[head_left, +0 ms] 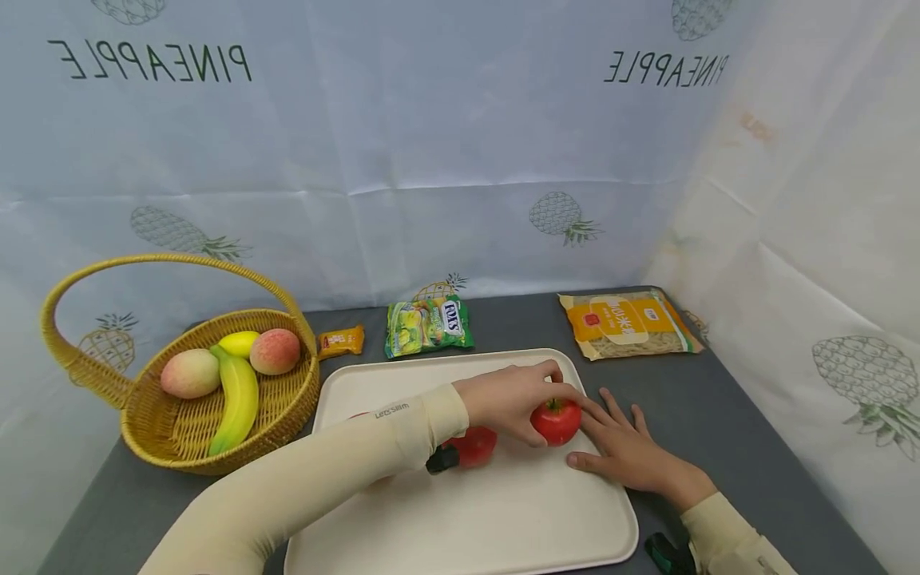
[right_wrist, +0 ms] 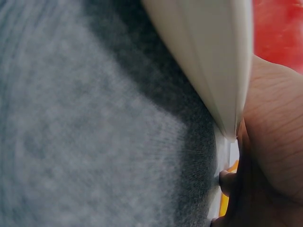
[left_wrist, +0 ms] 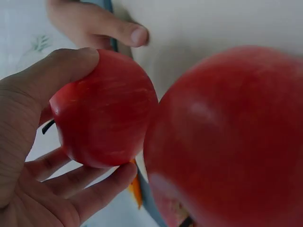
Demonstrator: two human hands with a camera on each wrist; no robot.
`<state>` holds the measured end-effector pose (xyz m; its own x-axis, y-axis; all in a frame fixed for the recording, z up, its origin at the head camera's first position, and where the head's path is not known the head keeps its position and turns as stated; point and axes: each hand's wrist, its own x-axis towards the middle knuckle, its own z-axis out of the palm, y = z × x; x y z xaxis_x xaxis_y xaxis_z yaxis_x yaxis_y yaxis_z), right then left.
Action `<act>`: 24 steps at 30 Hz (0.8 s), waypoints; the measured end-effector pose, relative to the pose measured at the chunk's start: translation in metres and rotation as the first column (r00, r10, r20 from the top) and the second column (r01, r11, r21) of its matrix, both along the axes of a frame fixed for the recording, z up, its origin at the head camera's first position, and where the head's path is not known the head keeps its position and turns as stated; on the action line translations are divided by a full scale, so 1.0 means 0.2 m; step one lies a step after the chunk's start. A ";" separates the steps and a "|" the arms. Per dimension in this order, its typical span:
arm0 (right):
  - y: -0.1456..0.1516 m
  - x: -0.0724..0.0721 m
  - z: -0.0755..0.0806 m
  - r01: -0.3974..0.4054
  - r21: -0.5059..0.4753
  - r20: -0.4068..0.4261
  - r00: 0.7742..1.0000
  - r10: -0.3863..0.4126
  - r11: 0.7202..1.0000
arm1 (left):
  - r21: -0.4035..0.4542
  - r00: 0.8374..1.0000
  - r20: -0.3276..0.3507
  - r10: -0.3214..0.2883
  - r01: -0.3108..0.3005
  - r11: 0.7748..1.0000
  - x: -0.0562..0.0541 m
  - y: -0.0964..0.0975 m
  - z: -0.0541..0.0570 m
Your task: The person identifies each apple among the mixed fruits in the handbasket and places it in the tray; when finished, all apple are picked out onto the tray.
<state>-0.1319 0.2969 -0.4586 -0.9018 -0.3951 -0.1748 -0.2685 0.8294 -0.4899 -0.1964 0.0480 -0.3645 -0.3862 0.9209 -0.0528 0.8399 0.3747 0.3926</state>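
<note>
My left hand [head_left: 513, 399] grips a red apple [head_left: 557, 422] over the right part of the cream tray [head_left: 460, 551]. In the left wrist view, the thumb lies on one side of the apple [left_wrist: 106, 111] and the fingers on the other, its dark stem near the palm. Another red round fruit [head_left: 476, 447] is partly hidden beneath the left forearm; it looms large in the left wrist view, with part of a further reddish one below it. My right hand [head_left: 628, 451] lies at the tray's right rim with fingers spread, beside the apple.
A yellow wicker basket [head_left: 154, 443] on the left holds a banana [head_left: 237, 399], two peaches and another yellow fruit. Behind the tray lie a small orange packet [head_left: 341, 343], a green candy bag [head_left: 429, 326] and an orange noodle packet [head_left: 628, 323]. Printed cloth hangs behind.
</note>
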 end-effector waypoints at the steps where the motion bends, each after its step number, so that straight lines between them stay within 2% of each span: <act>1: 0.00 0.00 0.00 -0.003 -0.003 -0.003 1.000 0.003 1.000 | -0.009 1.000 -0.001 -0.001 0.001 1.000 0.00 0.01 -0.01; 9: -0.01 0.01 0.00 -0.007 -0.026 -0.024 1.000 0.007 1.000 | -0.098 1.000 -0.020 -0.017 0.015 0.995 -0.01 0.07 -0.06; 13: -0.02 0.01 0.00 -0.016 -0.041 -0.043 0.999 0.014 0.999 | -0.116 1.000 -0.012 -0.013 0.011 0.993 -0.01 0.08 -0.08; 24: -0.03 0.00 0.00 -0.016 -0.032 -0.043 0.999 0.015 0.999 | -0.156 0.998 0.022 0.060 -0.056 0.986 0.01 0.08 -0.07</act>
<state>-0.1325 0.2905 -0.4585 -0.9018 -0.4141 -0.1235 -0.3025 0.8090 -0.5039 -0.1944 0.0647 -0.3789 -0.4350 0.8769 -0.2044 0.8053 0.4804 0.3474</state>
